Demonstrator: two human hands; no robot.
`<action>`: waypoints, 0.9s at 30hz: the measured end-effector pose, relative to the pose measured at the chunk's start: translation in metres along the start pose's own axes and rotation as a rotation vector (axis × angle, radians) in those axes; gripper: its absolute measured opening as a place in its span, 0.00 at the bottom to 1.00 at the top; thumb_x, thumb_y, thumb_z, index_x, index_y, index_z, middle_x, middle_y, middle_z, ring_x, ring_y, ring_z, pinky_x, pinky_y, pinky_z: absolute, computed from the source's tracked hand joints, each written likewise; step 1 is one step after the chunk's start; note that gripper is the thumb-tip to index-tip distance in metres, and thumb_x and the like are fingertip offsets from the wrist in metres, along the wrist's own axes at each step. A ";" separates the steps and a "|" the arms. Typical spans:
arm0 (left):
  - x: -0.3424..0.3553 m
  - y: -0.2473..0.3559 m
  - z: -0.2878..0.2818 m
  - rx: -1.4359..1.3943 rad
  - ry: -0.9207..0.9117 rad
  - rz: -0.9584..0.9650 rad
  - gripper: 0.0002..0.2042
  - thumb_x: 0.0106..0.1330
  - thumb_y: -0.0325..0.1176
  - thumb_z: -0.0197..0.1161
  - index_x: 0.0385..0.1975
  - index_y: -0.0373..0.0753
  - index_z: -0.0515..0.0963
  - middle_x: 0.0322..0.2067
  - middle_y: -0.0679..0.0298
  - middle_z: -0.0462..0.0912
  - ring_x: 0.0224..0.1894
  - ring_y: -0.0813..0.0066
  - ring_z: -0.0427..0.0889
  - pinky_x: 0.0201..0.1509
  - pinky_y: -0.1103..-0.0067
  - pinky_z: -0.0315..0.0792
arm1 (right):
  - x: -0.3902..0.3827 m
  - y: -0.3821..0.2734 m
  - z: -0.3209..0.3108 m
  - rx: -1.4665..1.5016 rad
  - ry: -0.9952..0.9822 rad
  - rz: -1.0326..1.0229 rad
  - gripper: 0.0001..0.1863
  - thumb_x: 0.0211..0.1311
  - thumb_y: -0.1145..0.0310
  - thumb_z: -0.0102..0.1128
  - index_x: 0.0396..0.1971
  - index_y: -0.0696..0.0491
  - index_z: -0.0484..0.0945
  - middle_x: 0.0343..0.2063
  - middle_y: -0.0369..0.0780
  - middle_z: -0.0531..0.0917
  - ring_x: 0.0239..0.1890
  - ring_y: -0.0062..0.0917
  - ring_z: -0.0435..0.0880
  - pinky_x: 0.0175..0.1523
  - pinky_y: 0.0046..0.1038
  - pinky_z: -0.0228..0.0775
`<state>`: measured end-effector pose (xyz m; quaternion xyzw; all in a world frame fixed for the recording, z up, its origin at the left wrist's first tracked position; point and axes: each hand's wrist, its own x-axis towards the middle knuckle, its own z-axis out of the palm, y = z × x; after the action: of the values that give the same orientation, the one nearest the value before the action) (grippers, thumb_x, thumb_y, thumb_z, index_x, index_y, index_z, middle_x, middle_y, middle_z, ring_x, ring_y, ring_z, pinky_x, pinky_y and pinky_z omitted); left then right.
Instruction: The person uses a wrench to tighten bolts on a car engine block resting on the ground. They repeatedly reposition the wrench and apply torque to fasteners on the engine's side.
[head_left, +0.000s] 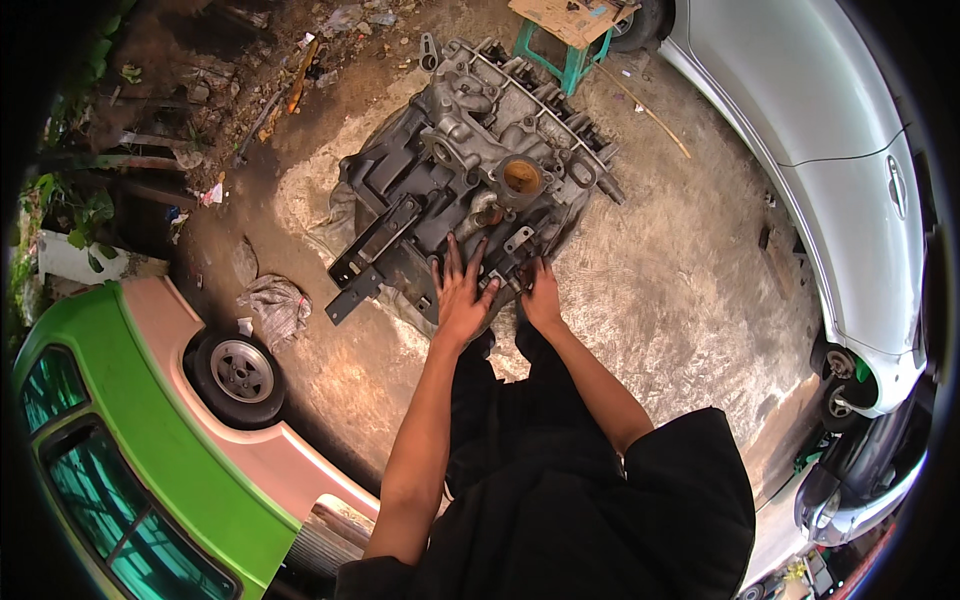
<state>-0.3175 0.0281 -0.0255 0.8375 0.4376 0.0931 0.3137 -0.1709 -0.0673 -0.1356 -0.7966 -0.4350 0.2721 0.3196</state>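
Note:
A pile of greasy engine parts lies on the ground in front of me. At its near edge my left hand (462, 298) rests with fingers spread over the dark metal, its thumb beside a small metal bracket (519, 239). My right hand (542, 298) has its fingers curled at the bracket's right side; its fingertips are partly hidden. Beyond my hands sits a cast metal housing with a round, brownish opening (521, 177). Behind it lies a long cylinder head (540, 110). Left of my hand a black slotted metal bracket (378, 240) sticks out toward me.
A green and pink vehicle (130, 400) stands at the left, a silver car (800, 90) at the right. At the back is a green stool (570, 65) with cardboard on top. A crumpled sack (277, 308) and a thin stick (648, 115) lie on the concrete.

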 end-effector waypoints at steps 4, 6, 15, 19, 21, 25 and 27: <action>0.001 -0.002 0.000 -0.006 -0.014 0.003 0.33 0.68 0.50 0.57 0.73 0.61 0.55 0.75 0.49 0.32 0.75 0.44 0.43 0.76 0.52 0.31 | 0.002 -0.007 -0.003 -0.069 -0.083 0.096 0.41 0.46 0.81 0.64 0.64 0.64 0.57 0.59 0.60 0.66 0.54 0.57 0.75 0.60 0.43 0.71; 0.000 -0.002 0.001 0.011 0.008 0.015 0.33 0.67 0.49 0.58 0.73 0.61 0.55 0.75 0.50 0.34 0.75 0.46 0.46 0.76 0.54 0.33 | 0.006 0.000 -0.003 -0.072 -0.121 0.263 0.45 0.46 0.81 0.63 0.66 0.65 0.54 0.59 0.62 0.65 0.54 0.57 0.74 0.60 0.44 0.71; 0.000 -0.002 0.000 0.029 0.003 0.005 0.32 0.68 0.49 0.58 0.72 0.61 0.58 0.76 0.52 0.34 0.75 0.46 0.47 0.77 0.56 0.32 | 0.047 0.077 0.011 0.943 0.280 0.440 0.10 0.62 0.82 0.46 0.43 0.58 0.67 0.31 0.46 0.81 0.29 0.36 0.81 0.34 0.36 0.75; -0.001 0.000 -0.002 0.009 -0.024 -0.020 0.30 0.68 0.50 0.57 0.71 0.61 0.60 0.76 0.53 0.33 0.74 0.45 0.48 0.77 0.58 0.32 | 0.069 0.092 0.005 1.413 0.112 0.854 0.06 0.65 0.76 0.46 0.39 0.56 0.71 0.29 0.45 0.80 0.25 0.35 0.79 0.32 0.36 0.74; 0.001 0.001 -0.002 -0.006 -0.056 -0.029 0.31 0.68 0.53 0.55 0.71 0.61 0.59 0.76 0.52 0.30 0.75 0.45 0.45 0.77 0.55 0.31 | 0.077 0.095 0.004 1.381 0.050 0.834 0.07 0.67 0.71 0.46 0.37 0.58 0.73 0.28 0.46 0.81 0.25 0.35 0.79 0.31 0.38 0.75; 0.001 -0.002 -0.003 -0.006 -0.063 -0.019 0.30 0.69 0.56 0.53 0.71 0.61 0.59 0.75 0.51 0.29 0.75 0.44 0.44 0.76 0.53 0.30 | 0.095 0.095 0.010 1.311 -0.004 0.875 0.12 0.70 0.65 0.45 0.37 0.58 0.74 0.26 0.45 0.80 0.23 0.35 0.79 0.29 0.37 0.77; 0.001 -0.003 -0.002 0.005 -0.055 -0.013 0.30 0.69 0.57 0.52 0.71 0.60 0.59 0.75 0.51 0.29 0.75 0.44 0.44 0.76 0.53 0.31 | 0.101 0.098 0.012 1.287 -0.037 0.952 0.12 0.70 0.65 0.46 0.38 0.58 0.75 0.26 0.44 0.80 0.23 0.34 0.79 0.28 0.36 0.77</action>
<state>-0.3199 0.0307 -0.0256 0.8376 0.4345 0.0669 0.3243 -0.0806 -0.0174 -0.2321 -0.5515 0.1890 0.5899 0.5586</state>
